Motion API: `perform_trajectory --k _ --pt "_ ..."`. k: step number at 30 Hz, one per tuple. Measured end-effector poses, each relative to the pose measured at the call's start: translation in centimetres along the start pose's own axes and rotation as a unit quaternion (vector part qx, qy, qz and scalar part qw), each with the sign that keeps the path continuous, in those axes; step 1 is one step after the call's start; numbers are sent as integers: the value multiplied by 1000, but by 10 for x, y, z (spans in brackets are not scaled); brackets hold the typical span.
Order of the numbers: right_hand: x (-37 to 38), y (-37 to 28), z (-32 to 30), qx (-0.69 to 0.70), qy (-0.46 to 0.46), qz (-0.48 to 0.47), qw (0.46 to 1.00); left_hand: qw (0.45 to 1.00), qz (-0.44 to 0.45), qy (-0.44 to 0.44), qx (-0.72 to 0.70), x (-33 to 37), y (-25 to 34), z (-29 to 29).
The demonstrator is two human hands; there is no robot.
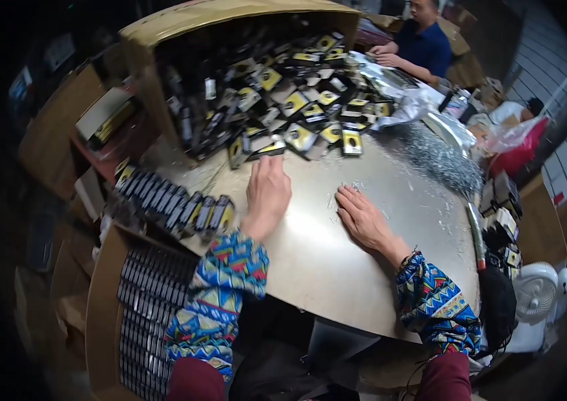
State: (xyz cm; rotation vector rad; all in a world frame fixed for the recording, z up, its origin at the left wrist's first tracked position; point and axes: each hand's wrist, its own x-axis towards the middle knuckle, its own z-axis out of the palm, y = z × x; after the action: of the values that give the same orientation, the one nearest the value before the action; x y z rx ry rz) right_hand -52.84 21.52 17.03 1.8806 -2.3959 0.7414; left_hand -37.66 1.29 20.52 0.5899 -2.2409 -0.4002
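My left hand reaches forward to the near edge of a heap of small black-and-yellow cardboard boxes. Its fingertips close on one small box at the front of the heap; the thumb is mostly hidden. My right hand lies flat on the shiny tabletop, palm down. Its fingertips touch a little scatter of thin metal pieces, and nothing shows in its grip.
A big cardboard carton on its side spills the heap. Rows of boxes stand at left, above a packed carton. A mound of metal pieces lies right; a white fan stands beyond. Another person sits across.
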Motion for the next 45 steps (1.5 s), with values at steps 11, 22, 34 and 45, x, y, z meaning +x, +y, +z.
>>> perform_trajectory --k 11,22,34,45 --pt "-61 121 -66 -158 -19 252 955 923 199 -154 290 90 -14 79" --pt "-157 43 -65 -142 -40 312 939 949 126 -278 79 18 86 -9" --pt "-190 -25 -53 184 59 215 957 627 -444 -241 -593 -175 58 -116" --pt "-156 -154 14 -79 92 170 978 606 -478 -445 -454 -354 62 -74"
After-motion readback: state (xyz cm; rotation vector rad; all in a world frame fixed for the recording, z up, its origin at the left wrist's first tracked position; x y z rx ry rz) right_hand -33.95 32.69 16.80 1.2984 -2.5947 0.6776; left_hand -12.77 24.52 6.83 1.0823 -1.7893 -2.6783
